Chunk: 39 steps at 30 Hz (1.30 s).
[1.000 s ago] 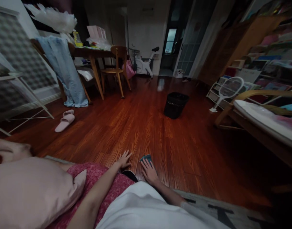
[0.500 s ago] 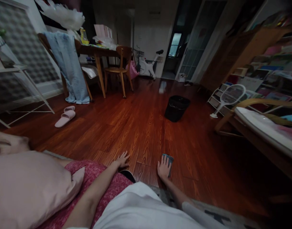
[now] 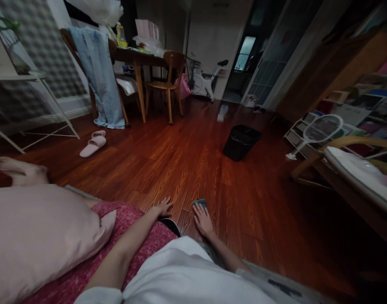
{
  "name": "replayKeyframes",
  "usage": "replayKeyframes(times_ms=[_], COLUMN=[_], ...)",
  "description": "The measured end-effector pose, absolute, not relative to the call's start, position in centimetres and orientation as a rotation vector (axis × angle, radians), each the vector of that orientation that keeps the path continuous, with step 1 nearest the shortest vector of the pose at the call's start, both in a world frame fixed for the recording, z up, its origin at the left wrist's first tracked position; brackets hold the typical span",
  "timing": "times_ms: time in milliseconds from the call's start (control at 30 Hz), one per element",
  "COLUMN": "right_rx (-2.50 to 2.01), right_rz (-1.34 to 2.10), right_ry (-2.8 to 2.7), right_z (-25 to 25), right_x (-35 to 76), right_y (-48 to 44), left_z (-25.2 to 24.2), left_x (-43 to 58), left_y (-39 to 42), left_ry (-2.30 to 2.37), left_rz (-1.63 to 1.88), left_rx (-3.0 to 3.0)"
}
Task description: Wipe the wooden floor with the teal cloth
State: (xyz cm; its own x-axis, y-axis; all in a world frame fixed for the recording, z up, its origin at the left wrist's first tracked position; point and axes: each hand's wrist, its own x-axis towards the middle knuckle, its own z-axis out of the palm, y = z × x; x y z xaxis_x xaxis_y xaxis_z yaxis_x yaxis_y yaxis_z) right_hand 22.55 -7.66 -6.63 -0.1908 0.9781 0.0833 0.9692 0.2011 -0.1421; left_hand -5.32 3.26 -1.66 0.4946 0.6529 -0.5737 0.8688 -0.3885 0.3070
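Note:
My right hand (image 3: 203,219) lies flat with its fingers stretched out over a small blue-green cloth (image 3: 199,202) on the wooden floor (image 3: 183,169). Part of the cloth is covered by the fingers. To its left, my left hand (image 3: 164,207) rests on the floorboards, fingers spread and holding nothing. Just below that hand, a dark object with a pale rim (image 3: 171,226) is partly hidden by pinkish-red fabric (image 3: 133,221).
A pale pink pillow (image 3: 50,232) is at the lower left. Ahead stands a black trash bin (image 3: 240,143). Pink slippers (image 3: 93,144), a wooden chair (image 3: 169,84) and a table (image 3: 138,61) are farther left. On the right are a white racket (image 3: 321,128) and an armchair (image 3: 310,162).
My right hand has moved left across the floor with the cloth beneath it, nearer to my left hand. My left hand has stayed in place. The view has turned slightly.

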Motion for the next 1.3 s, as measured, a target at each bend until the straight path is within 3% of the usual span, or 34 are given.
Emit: replayKeyframes(times_ms=[267,433,700,1067,1300], right_rx=[-2.49,-2.403,-1.681,-2.499,-2.376], right_rz=[-0.029,-0.007,0.128,-0.022,-0.061], right_ry=[-1.675,-1.74,-2.43,-1.626,-1.699], right_z=[-7.1,-8.3,-7.7,-7.0,-10.2], right_x=[29.7,22.8,15.8,32.4,24.5], right_y=[-6.9,-7.9,-8.4,-8.2,-11.1], left_z=[-2.0,-1.9,-2.1,-2.3,-2.3], left_x=[-5.3,-5.2,-5.2,-5.2,-5.2], left_y=[3.3,3.3,3.1,3.2,3.2], left_ry=[1.247,1.245,1.258,1.25,1.244], left_rz=[-0.496,-0.482,-0.46,-0.439,-0.441], left_rx=[2.158,2.161,2.146,2.142,2.148])
